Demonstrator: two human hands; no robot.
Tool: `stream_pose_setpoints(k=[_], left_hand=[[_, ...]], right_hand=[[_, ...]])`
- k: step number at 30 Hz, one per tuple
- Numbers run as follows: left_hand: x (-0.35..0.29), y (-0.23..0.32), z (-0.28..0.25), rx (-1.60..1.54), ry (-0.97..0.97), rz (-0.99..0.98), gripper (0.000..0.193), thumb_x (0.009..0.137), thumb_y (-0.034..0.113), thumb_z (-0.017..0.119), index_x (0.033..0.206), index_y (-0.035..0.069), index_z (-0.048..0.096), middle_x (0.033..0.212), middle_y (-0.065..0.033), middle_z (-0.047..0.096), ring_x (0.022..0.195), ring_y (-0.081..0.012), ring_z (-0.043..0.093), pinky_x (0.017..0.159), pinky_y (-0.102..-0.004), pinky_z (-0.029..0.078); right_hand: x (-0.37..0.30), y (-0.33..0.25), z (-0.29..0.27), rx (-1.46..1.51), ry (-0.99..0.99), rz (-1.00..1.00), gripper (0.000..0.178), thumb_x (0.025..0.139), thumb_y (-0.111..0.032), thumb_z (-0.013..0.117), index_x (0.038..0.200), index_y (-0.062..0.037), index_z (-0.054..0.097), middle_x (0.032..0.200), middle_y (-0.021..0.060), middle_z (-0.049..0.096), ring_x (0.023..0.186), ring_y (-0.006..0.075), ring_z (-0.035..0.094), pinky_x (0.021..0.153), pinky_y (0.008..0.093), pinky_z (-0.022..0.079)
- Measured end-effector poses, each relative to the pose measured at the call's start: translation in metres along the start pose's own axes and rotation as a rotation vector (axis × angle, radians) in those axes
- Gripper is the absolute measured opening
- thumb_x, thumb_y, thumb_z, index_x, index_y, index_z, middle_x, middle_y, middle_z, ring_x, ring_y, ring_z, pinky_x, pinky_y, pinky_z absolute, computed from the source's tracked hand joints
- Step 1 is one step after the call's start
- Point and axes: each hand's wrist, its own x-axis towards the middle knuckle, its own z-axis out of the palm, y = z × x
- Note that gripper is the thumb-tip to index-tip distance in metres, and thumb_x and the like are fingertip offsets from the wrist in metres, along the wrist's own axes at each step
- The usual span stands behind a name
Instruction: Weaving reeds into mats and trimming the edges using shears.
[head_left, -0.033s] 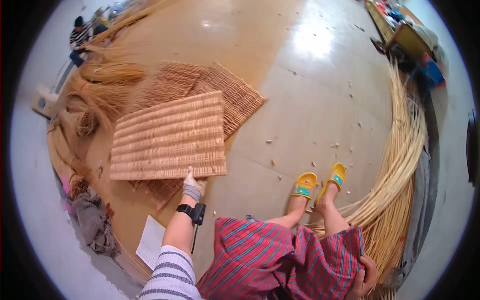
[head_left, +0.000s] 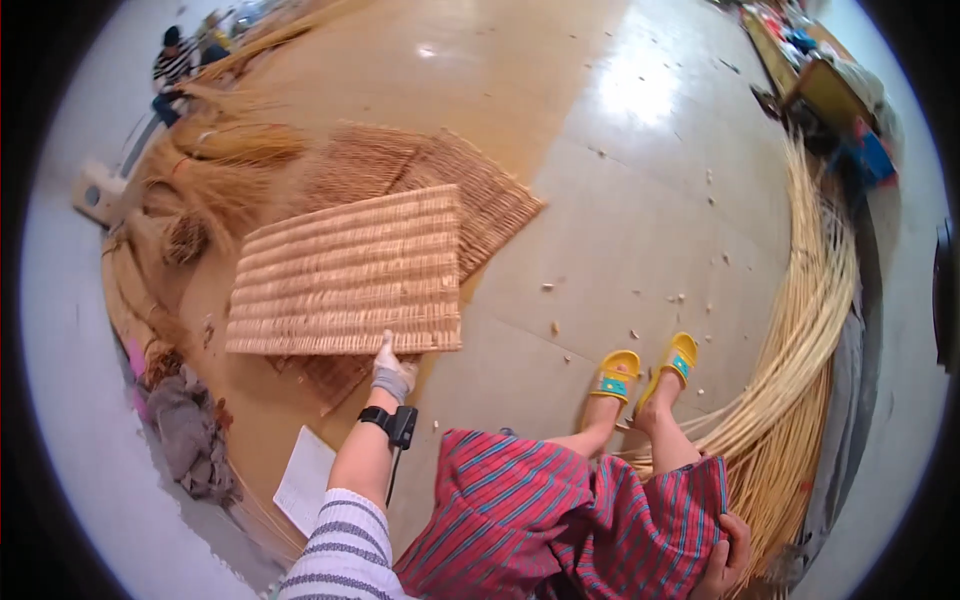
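Note:
My left hand (head_left: 393,368), in a pale thin glove, grips the near edge of a woven straw mat (head_left: 345,275). The thumb lies on top of the mat and the other fingers are hidden beneath it. The mat is a stiff tan rectangle, held tilted above two darker woven mats (head_left: 490,195) that overlap on the floor. At the lower right, my right hand (head_left: 728,555) is against the hem of the red striped shorts (head_left: 510,495) with its fingers curled; what they hold, if anything, is hidden.
Loose straw bundles (head_left: 215,185) lie along the left wall, near a grey cloth (head_left: 190,435) and a white paper sheet (head_left: 305,480). A long pale bundle of stalks (head_left: 790,390) curves along the right. Scraps dot the floor around my yellow slippers (head_left: 615,375). A person (head_left: 172,75) sits far left.
The whole scene has shifted slightly right in view. The mat in my left hand sits a little flatter against its near edge; both hands keep their places.

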Motion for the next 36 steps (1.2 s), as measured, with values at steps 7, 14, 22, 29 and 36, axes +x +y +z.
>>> stream_pose_setpoints(k=[7,14,22,29,36], left_hand=[[-0.117,0.110,0.017,0.122,-0.366,0.215,0.053,0.090,0.028,0.071,0.133,0.003,0.053,0.125,-0.0152,0.063,0.109,-0.0325,0.065,0.095,-0.0506,0.057],[-0.291,0.145,-0.020,0.089,-0.636,0.241,0.049,0.099,0.027,0.058,0.138,0.000,0.047,0.130,-0.0150,0.061,0.115,-0.0283,0.065,0.095,-0.0422,0.059],[-0.450,0.075,-0.054,-0.039,-0.971,0.064,0.059,0.101,0.034,0.054,0.149,0.005,0.038,0.144,-0.0132,0.054,0.125,-0.0261,0.060,0.099,-0.0412,0.056],[-0.512,0.055,-0.094,0.110,-1.105,-0.157,0.075,0.100,0.041,0.045,0.160,0.006,0.017,0.161,-0.0140,0.032,0.148,-0.0282,0.032,0.124,-0.0477,0.023],[-0.495,0.080,-0.126,0.709,-1.135,0.299,0.071,0.100,0.056,0.047,0.142,-0.001,0.045,0.137,-0.0180,0.055,0.123,-0.0297,0.057,0.106,-0.0439,0.046]], right_hand=[[-0.011,-0.004,0.014,0.026,-0.076,-0.057,0.035,0.100,-0.013,0.060,0.132,-0.0005,0.060,0.133,0.0151,0.062,0.127,0.0277,0.054,0.109,0.0402,0.040],[-0.019,-0.055,0.041,-0.176,0.041,-0.421,0.035,0.094,-0.014,0.063,0.125,0.0021,0.060,0.119,0.0177,0.064,0.115,0.0324,0.060,0.101,0.0424,0.047],[-0.063,-0.188,0.086,-0.120,-0.122,-1.130,0.049,0.078,-0.014,0.078,0.126,-0.0217,0.067,0.133,0.0083,0.061,0.126,0.0284,0.057,0.108,0.0448,0.042],[-0.090,-0.221,0.092,-0.142,-0.029,-1.473,0.040,0.084,-0.019,0.067,0.121,-0.0320,0.070,0.118,-0.0093,0.068,0.122,0.0107,0.060,0.120,0.0484,0.026],[-0.094,-0.215,0.090,-0.048,-0.152,-1.380,0.026,0.079,-0.018,0.068,0.104,-0.0234,0.072,0.103,-0.0102,0.069,0.106,0.0079,0.065,0.117,0.0477,0.033]])
